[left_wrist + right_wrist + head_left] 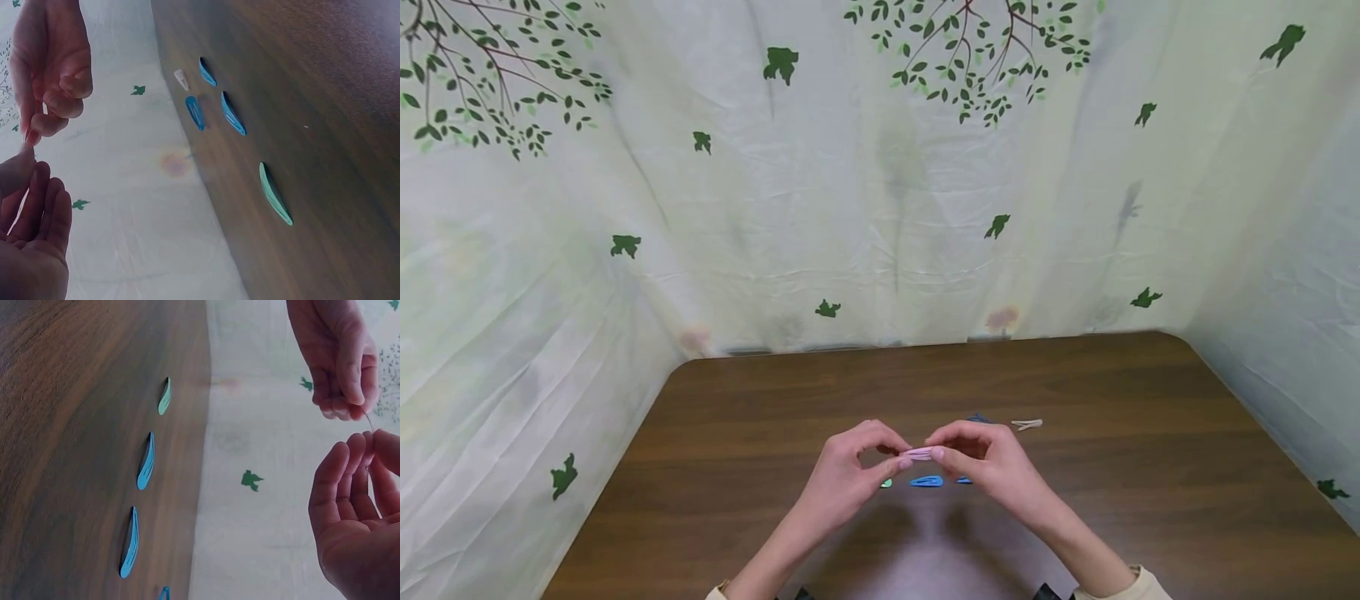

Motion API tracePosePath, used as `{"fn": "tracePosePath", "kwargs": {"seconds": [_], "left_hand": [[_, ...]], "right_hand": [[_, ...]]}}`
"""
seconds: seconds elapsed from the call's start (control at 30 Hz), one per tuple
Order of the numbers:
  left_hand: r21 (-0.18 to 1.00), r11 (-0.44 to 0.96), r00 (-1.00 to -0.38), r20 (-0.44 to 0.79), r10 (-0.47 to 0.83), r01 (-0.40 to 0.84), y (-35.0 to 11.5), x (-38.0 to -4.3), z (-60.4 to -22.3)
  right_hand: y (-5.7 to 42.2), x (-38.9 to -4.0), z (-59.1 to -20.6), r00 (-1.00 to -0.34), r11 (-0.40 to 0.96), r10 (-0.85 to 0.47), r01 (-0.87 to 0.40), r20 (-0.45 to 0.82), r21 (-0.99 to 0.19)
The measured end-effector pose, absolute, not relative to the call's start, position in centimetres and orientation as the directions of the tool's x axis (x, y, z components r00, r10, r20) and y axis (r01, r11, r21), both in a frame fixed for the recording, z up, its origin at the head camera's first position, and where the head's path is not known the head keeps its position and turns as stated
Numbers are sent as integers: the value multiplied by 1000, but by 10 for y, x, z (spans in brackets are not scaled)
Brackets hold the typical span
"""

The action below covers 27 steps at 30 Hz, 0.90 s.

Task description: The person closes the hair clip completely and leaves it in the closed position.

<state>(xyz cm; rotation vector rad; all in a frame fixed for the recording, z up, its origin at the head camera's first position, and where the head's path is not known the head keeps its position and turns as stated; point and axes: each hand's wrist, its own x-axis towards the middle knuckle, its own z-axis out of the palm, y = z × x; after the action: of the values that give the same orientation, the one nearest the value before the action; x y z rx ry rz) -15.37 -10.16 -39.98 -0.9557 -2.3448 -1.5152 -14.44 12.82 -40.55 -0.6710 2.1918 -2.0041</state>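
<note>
Between both hands, above the table, is a pink snap hair clip (919,454). My left hand (848,473) pinches one end of it between thumb and fingertips. The other end is pinched by my right hand (992,462) in the same way. In the right wrist view the clip shows only as a thin edge between the fingertips. Below the hands lie a blue hair clip (927,482), a green hair clip (275,195) and another blue hair clip (129,544), in a spaced row.
Farther back on the brown wooden table (760,400) are a darker blue hair clip (194,113) and a whitish hair clip (1027,424). A pale curtain (730,208) with printed leaves hangs behind the table and along its sides.
</note>
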Motion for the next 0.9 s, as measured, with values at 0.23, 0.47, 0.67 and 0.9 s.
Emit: {"fn": "tracePosePath", "kwargs": {"seconds": [0.23,0.47,0.67,0.9], "left_hand": [[701,278,-743,536,402,656,-103,-154,-403],[680,291,-733,561,385,673,-99,-143,-384],[675,294,-730,566,383,677,-99,-139,-376],[668,309,-730,559,393,677,-103,-139,-383]], "right_hand": [[127,-144,-405,-887,59,-394,-285,240,-957],[126,-145,-405,-874,119,-400,-348,276,-930],[125,-146,-405,-864,244,-390,-431,319,-869],[122,-146,-408,-855,310,-397,-466,332,-829]]}}
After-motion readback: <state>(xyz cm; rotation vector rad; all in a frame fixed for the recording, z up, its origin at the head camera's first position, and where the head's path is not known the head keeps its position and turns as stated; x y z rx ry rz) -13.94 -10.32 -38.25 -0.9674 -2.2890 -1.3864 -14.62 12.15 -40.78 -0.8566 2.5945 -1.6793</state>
